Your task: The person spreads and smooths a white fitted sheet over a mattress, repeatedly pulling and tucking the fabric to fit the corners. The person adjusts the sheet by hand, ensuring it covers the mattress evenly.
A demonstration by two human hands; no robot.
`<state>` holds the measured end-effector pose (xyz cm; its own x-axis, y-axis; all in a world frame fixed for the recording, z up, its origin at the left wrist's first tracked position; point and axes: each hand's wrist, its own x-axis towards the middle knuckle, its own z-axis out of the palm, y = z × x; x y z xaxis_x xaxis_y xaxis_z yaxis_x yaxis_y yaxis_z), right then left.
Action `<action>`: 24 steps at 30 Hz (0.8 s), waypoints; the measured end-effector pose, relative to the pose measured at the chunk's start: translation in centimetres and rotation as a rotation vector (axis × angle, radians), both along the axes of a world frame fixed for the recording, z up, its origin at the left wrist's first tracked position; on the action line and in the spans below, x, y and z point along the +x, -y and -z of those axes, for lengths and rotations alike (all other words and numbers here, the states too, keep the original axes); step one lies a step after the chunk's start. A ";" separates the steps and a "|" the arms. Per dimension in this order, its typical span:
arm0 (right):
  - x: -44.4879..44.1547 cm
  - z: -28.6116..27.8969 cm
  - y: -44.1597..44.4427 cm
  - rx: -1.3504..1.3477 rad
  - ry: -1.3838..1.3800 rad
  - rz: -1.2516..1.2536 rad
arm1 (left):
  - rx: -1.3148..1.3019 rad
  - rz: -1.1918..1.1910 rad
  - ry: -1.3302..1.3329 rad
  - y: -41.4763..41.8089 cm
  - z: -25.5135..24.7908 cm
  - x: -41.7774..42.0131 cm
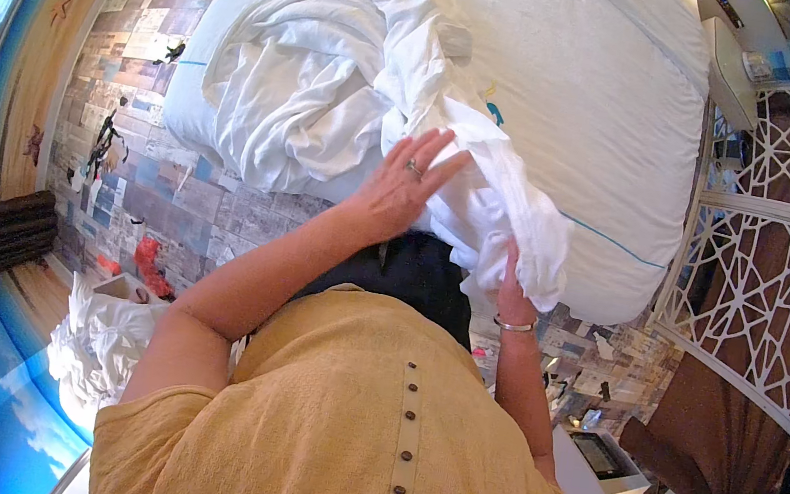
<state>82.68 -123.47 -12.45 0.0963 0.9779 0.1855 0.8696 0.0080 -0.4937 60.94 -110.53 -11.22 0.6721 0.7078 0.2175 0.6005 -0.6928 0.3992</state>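
Note:
A large white cloth, likely a sheet, lies crumpled over the near left part of a bed with a white-covered mattress. Its bunched end runs to the bed's near edge. My left hand, with a ring on one finger, is over the bunched cloth at the edge, palm down and fingers spread; whether it touches the cloth I cannot tell. My right hand, with a bracelet at the wrist, is under the cloth's hanging end, which drapes over it and hides most of its fingers.
Dark and red items lie on the patchwork wood-look floor at left. A heap of white fabric is at lower left. A white lattice screen stands right of the bed. A white cabinet is at lower right, beside brown curtains.

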 end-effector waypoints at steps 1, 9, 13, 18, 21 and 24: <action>0.8 0.2 0.4 0.062 0.171 -0.112 | 0.028 -0.018 -0.002 -0.9 1.3 0.3; 4.8 -1.1 3.1 -0.645 -1.498 0.002 | -0.099 0.498 -0.215 -7.4 4.8 5.7; 9.6 -1.0 3.8 -0.494 -1.811 0.255 | -0.324 0.773 -0.564 -7.3 5.0 7.4; 13.6 -2.4 3.1 -0.444 -1.341 0.206 | -0.159 0.683 -0.435 -7.0 6.2 10.3; 15.3 -3.2 1.4 -0.298 -0.753 -0.044 | -0.202 0.590 -0.375 -8.1 7.1 11.0; 19.1 3.3 3.2 -0.231 -1.010 0.159 | -0.235 0.626 -0.377 -10.9 4.8 11.8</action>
